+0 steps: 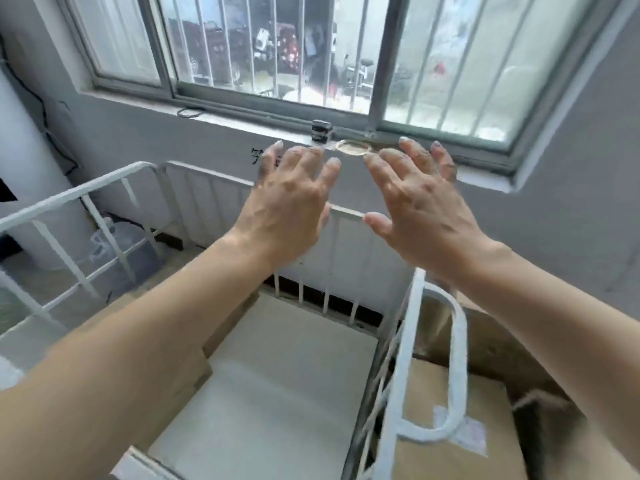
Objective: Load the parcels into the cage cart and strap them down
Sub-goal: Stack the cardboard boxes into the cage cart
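1. Both hands are raised in the air above the far rail of the cage cart [207, 174], backs toward the camera. The left hand [287, 202] and the right hand [422, 209] hold nothing. Their fingers [332, 171] are spread and straight, and the hands are apart from each other.
2. Inside the cart lies a white flat surface [277, 393] with brown cardboard along its left edge. It may be a parcel already loaded or a lining; I cannot tell which.
3. A brown cardboard parcel [485, 393] with a pale taped label sits outside the cart, just beside its right side wall and behind the looped handle [457, 341].
4. No strap shows anywhere in view. A roll of tape [349, 148] rests on the window sill [242, 116] beyond the cart.
5. Judged from this, loading is the step in hand and is not finished, and strapping has not begun.
6. The next move likely calls for lowering both hands to the right and gripping the outside parcel on two opposite sides. It must then be lifted clear of the cart's right rail and handle.
7. Room inside looks limited, so the parcel probably goes on top of the white surface.
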Action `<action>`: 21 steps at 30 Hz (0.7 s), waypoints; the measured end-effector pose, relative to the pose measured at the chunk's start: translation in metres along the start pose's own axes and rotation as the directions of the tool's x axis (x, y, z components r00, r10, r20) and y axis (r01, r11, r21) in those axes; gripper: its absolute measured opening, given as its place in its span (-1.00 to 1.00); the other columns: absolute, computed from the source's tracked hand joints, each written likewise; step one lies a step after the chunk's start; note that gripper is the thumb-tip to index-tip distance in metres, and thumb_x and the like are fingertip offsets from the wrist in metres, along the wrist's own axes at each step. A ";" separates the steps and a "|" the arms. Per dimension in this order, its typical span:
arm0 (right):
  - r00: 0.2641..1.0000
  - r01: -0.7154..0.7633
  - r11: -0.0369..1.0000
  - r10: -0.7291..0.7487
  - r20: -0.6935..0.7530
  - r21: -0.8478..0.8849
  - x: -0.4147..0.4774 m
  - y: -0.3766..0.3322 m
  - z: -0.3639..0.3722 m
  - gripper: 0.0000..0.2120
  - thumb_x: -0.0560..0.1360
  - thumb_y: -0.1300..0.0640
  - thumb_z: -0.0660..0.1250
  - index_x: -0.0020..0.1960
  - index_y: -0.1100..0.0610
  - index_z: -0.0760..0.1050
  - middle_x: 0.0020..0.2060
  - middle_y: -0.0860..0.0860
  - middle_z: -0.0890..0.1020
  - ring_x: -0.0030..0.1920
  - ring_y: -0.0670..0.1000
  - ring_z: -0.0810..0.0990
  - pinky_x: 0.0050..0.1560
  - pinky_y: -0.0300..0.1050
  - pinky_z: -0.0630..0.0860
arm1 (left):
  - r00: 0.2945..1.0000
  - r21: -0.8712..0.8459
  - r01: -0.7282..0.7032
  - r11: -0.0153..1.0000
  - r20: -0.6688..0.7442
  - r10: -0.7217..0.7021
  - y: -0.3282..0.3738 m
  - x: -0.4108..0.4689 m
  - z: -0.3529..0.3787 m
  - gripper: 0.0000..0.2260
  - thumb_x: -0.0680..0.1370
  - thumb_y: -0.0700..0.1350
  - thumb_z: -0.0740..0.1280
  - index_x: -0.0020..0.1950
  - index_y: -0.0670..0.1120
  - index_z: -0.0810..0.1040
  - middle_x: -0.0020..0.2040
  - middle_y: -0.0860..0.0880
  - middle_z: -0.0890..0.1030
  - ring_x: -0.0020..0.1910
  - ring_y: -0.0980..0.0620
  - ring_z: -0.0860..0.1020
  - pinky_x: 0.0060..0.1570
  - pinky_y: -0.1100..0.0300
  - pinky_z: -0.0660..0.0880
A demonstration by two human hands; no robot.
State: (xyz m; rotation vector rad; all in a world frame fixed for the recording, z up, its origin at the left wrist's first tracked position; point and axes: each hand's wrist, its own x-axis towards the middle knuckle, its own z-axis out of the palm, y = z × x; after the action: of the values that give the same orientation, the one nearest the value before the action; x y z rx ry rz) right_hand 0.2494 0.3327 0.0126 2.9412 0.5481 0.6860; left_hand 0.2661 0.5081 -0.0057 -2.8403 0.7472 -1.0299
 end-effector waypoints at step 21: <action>0.477 -0.828 0.476 0.876 0.072 -0.296 -0.383 0.130 -0.098 -0.35 0.52 -0.04 0.31 0.51 0.12 0.15 0.44 0.05 0.30 0.51 0.11 0.08 0.48 0.11 -0.07 | 0.792 -0.559 -0.561 0.610 -0.149 0.592 0.355 -0.012 -0.032 -0.52 0.46 -0.10 0.38 0.37 -0.15 0.42 0.28 -0.16 0.46 0.26 -0.18 0.43 0.37 -0.12 0.15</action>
State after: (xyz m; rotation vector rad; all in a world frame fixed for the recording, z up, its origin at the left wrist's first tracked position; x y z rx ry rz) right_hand -0.0716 0.0732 -0.0389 2.8274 -1.0854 0.3830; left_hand 0.0864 0.2041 -0.0537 -2.6275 2.1195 -0.6841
